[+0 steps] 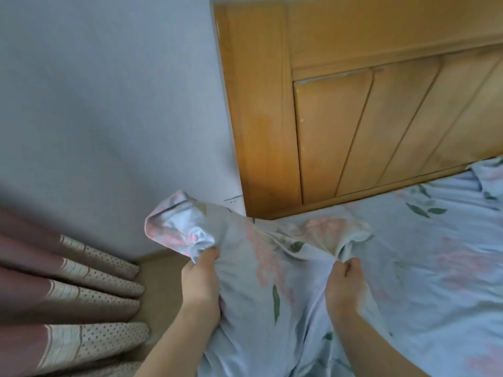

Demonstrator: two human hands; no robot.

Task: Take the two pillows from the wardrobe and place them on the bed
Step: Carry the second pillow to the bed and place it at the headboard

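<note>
the left hand (200, 281) and right hand (344, 284) each pinch a bunch of cover fabric near the top of the floral pillow (261, 289), which hangs low at the bed's corner, just short of the headboard (353, 126). advise keeping both pinches closed, carrying it forward, then lowering it flat before release. the bed sheet (435, 268) shares its print, so the pillow's far edge is hard to trace. what may be a second pillow (488, 176) lies at the far right. curtains (68, 295) hang left, below a pale wall (109, 104).
</note>
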